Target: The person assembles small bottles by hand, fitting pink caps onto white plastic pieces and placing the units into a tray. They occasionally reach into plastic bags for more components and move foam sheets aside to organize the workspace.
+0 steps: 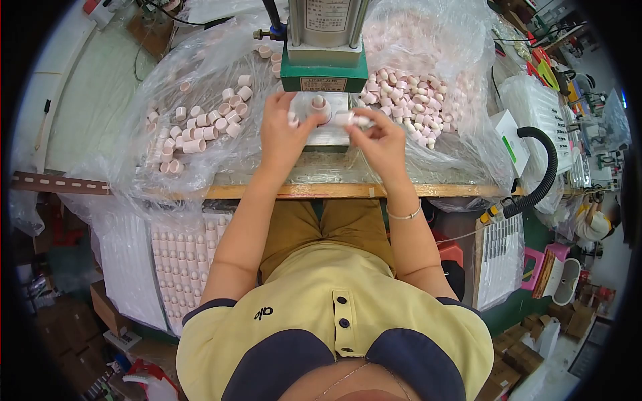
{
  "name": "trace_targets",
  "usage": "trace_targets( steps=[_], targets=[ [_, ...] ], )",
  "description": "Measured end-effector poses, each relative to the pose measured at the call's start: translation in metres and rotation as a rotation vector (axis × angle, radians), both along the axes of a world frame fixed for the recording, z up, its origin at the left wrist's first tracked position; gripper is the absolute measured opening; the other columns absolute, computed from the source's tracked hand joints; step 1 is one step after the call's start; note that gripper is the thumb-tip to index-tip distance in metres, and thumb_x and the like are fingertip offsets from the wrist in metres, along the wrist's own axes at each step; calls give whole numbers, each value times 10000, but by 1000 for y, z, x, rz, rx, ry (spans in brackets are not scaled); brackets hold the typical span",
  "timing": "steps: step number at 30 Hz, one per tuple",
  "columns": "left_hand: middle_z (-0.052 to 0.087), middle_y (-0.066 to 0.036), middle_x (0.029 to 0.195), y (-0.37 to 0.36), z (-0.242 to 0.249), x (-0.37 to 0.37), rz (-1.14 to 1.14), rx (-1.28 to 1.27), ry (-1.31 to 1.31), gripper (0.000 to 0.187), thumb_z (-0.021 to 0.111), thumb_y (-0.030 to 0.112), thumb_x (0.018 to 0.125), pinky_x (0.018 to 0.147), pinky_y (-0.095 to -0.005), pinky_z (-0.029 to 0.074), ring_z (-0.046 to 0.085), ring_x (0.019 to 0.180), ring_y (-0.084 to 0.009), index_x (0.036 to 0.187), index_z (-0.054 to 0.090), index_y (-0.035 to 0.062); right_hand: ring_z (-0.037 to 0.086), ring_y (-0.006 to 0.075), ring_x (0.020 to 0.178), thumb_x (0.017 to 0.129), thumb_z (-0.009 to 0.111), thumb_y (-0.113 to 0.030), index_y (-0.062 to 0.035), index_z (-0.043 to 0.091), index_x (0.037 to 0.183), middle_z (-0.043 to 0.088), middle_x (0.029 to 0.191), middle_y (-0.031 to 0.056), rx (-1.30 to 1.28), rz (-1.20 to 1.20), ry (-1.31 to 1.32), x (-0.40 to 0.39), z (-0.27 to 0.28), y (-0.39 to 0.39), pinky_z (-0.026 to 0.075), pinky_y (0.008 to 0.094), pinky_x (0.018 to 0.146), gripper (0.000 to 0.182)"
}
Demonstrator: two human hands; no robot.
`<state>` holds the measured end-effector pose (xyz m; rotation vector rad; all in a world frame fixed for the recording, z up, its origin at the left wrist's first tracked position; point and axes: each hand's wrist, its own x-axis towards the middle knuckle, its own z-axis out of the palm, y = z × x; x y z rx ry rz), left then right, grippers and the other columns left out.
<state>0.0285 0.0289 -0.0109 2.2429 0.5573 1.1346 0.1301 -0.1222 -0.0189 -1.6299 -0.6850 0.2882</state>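
Note:
Under the green head of a bench press (324,70), a pale pink cap (319,105) with a rounded white top stands upright on the metal plate (331,139). My left hand (284,130) curls beside it, thumb close to its base, with a small pale pink piece (293,119) between its fingers. On the right side of the plate, my right hand (381,140) pinches a small pink-and-white cap (348,119), smeared by motion. Whether that cap is one part or two is too blurred to tell.
Open pink sleeves (214,120) lie loose on plastic film at the left. A heap of white-domed pink caps (411,100) lies at the right. Rows of caps fill a tray (180,267) below the bench's wooden edge (301,191). A black flexible hose (550,167) curves at the right.

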Motion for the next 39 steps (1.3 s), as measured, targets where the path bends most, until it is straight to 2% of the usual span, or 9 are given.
trace_targets(
  steps=[7,13,16,21,25,27,31,36,39],
  targets=[
    [628,-84,1020,31,-14,15,-192,-787,-50,214,674,161,826,753,-282,477,610,879,-186,971,646,6,547,182,517,694,708,-172,-60,650,837,630,815,88,-120,-9,-366,17,2,52,453,302,530,191],
    [605,-99,1145,82,-40,-46,-342,-1554,-729,244,573,155,902,786,-327,535,614,1012,-231,1110,588,29,604,256,586,684,714,-267,-93,648,848,634,763,95,-464,37,-528,14,3,72,477,355,566,248],
    [556,-129,1229,116,-84,-82,-911,-1941,-1144,308,516,146,921,1016,-493,423,494,1199,-325,1199,518,13,620,240,644,675,741,-304,-85,647,953,645,802,103,-449,37,-466,17,4,55,485,346,591,366],
    [502,-146,1266,105,-36,-118,-571,-1785,-1196,379,503,62,909,996,-490,441,446,1236,-336,1283,445,39,576,204,670,755,708,-227,-82,645,1027,588,909,116,-215,-235,-428,72,-16,34,481,299,611,315],
    [572,-77,1081,117,-29,-116,-186,-1260,-648,399,604,38,835,935,-399,482,566,1046,-226,1224,519,55,594,283,823,726,702,-159,-90,680,960,592,923,133,-541,-189,-823,102,-41,30,498,380,704,245],
    [600,-60,988,119,-25,-109,124,-510,296,343,659,54,772,827,-341,495,591,953,-197,1110,606,77,585,319,897,713,705,-151,-93,686,943,593,938,149,-613,-163,-801,100,-40,32,497,406,741,238],
    [606,-119,922,108,-41,-91,181,72,598,273,706,104,704,760,-416,470,581,899,-320,965,635,71,601,324,783,683,725,-162,-11,607,793,600,869,162,-561,-113,-763,106,-51,30,488,408,679,221],
    [618,-133,906,105,-45,-90,148,137,490,274,727,127,696,735,-409,474,592,844,-342,939,627,49,621,288,700,687,719,-140,-17,597,891,618,835,159,-673,-138,-635,94,-28,9,497,380,641,267],
    [647,-102,870,102,-38,-103,183,-225,442,291,742,131,701,684,-384,480,620,753,-286,946,616,36,639,200,699,734,707,-92,-20,585,958,636,824,119,-518,-185,-492,85,-22,-11,504,303,615,265]
  ],
)
